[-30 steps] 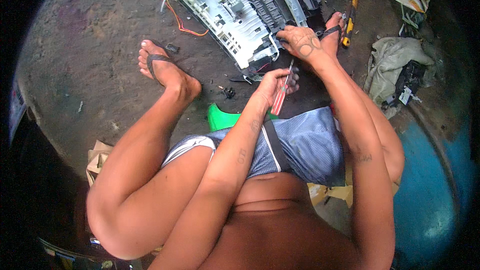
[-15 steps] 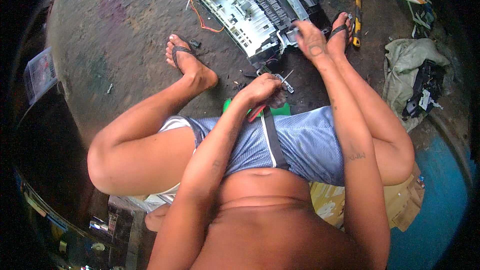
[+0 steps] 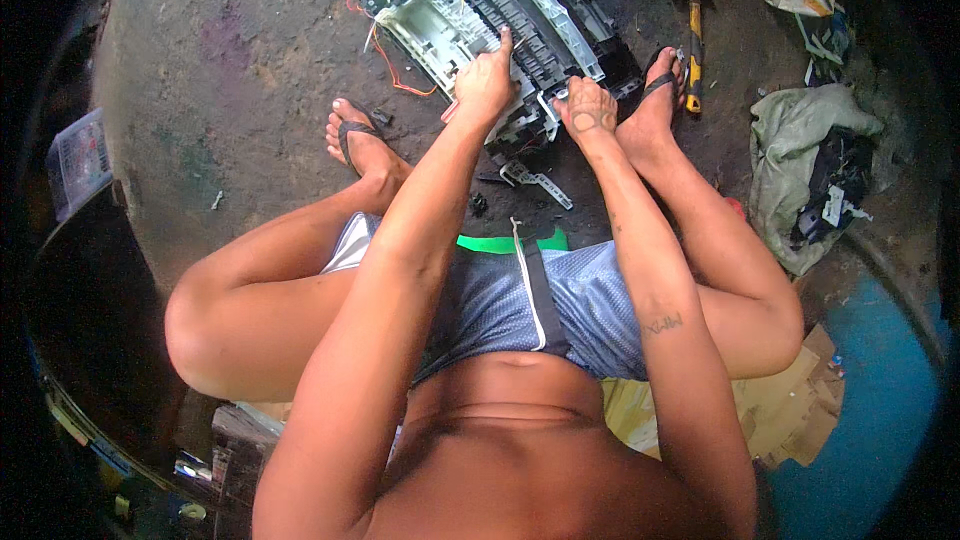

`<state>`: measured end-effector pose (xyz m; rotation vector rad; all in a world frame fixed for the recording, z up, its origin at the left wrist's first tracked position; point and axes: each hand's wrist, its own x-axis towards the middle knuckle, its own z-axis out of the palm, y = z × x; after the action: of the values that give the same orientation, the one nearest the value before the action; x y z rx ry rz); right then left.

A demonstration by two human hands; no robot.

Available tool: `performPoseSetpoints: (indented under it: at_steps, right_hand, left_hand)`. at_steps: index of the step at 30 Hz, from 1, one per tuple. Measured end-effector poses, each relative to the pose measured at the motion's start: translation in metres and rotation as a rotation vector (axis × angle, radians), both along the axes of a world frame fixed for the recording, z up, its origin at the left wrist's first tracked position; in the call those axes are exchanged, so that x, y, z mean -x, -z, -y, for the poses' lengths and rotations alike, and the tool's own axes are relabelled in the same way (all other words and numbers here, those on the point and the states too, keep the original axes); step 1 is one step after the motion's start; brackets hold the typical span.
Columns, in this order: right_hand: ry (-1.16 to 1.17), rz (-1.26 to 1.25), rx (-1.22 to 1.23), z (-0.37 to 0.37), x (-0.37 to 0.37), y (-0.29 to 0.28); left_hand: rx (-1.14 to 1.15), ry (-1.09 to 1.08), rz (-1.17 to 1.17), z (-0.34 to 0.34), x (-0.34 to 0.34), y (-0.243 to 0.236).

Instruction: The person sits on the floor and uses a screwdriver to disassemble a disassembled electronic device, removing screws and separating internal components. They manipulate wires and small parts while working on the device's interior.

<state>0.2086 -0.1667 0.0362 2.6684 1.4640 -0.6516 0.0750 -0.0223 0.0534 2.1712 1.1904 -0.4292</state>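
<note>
A stripped printer frame [image 3: 425, 35], white and black plastic with ribbed inner parts, lies on the dark floor between my feet. Over its near left part is my left hand [image 3: 485, 88], index finger stretched out along the frame. The other fingers are curled round a red-handled tool [image 3: 450, 111]; only a bit of its handle shows, its working end is hidden. My right hand [image 3: 590, 110] has its fingers bent over the frame's near right corner, gripping there. A loose white plastic bracket [image 3: 540, 183] lies on the floor just this side of the frame.
Beyond my right foot lies a hammer [image 3: 694, 55] with a yellow and black handle. Further right is a grey-green cloth sack [image 3: 785, 155] with black plastic scraps. Red and orange wires [image 3: 395, 78] trail from the frame's left side. Something green [image 3: 500, 243] shows by my shorts.
My left hand has gone from my lap up and forward onto the printer frame, carrying the red-handled tool. My right hand has shifted slightly and now grips the frame's corner.
</note>
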Motion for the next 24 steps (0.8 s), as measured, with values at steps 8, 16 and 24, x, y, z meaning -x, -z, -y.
performPoseSetpoints:
  at_steps: [8, 16, 24]
  right_hand:
    - [-0.123, 0.001, -0.114, 0.01, 0.002, -0.023]
    - [-0.112, -0.127, 0.64, -0.07, 0.0, -0.066]
    - [-0.073, -0.187, 0.798, -0.062, -0.016, -0.039]
  left_hand:
    - [0.019, -0.015, 0.042, 0.003, 0.003, 0.014]
    - [-0.017, -0.034, 0.044, 0.004, 0.004, 0.012]
    - [0.031, 0.01, 0.003, 0.005, 0.002, 0.013]
